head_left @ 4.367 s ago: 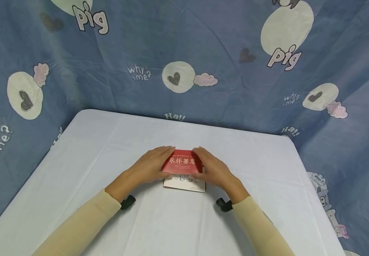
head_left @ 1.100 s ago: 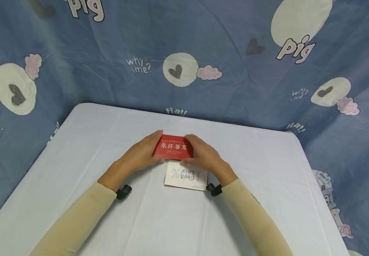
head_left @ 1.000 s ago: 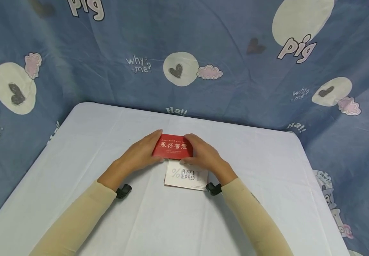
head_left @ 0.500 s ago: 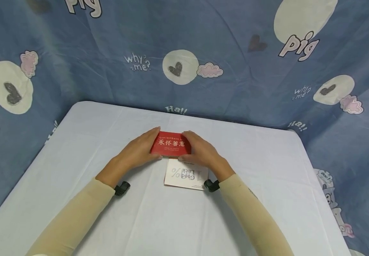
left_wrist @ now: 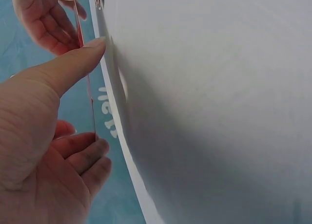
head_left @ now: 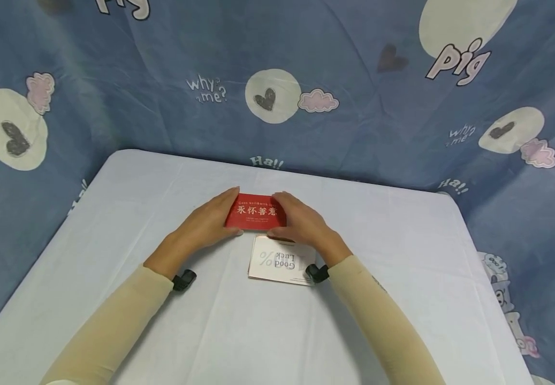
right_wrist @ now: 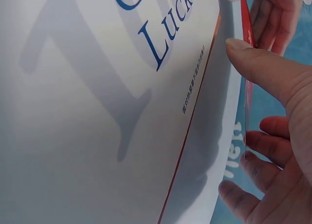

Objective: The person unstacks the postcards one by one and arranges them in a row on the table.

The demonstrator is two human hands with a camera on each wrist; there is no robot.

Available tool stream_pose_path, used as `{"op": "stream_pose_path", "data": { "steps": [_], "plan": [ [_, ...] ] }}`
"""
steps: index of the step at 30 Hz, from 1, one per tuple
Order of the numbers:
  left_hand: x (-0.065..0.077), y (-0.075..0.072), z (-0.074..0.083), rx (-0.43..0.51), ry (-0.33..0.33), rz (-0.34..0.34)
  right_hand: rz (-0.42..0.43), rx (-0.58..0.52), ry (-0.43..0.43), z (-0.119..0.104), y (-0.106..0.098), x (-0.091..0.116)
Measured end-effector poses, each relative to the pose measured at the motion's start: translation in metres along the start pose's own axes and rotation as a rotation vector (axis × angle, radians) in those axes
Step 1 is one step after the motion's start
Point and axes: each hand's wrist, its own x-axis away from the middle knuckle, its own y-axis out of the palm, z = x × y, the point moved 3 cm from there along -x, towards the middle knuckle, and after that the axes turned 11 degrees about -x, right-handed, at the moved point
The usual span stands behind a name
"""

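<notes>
Between both hands is a red card [head_left: 256, 213] with white Chinese lettering, its printed face toward the head camera. My left hand [head_left: 208, 220] holds its left end, thumb at the near edge and fingers at the far edge. At the right end, my right hand [head_left: 304, 223] grips it the same way. Edge-on in the left wrist view, the card [left_wrist: 92, 107] looks thin. Just nearer on the table lies a small stack of white cards [head_left: 277, 262], the top one reading "Good Luck" upside down. My right wrist overlaps the stack's right side.
A white cloth covers the table [head_left: 238, 331]. Behind it hangs a blue printed curtain [head_left: 171, 117] that also runs down both sides. Dark camera mounts [head_left: 184, 279] sit at the wrists.
Both hands have carried the red card away from the body and a little left, off the white stack, which now shows more fully. The head view has tilted slightly down.
</notes>
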Motion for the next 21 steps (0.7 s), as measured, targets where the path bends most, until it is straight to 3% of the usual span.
{"op": "stream_pose_path", "data": {
  "steps": [11,21],
  "plan": [
    [-0.003,-0.007,-0.005,-0.001,0.008,0.028,0.009,-0.011,0.003,-0.002,0.0,-0.01],
    [-0.004,-0.01,-0.012,0.001,-0.029,-0.022,0.004,-0.022,0.003,-0.005,0.002,-0.019]
  ]
}}
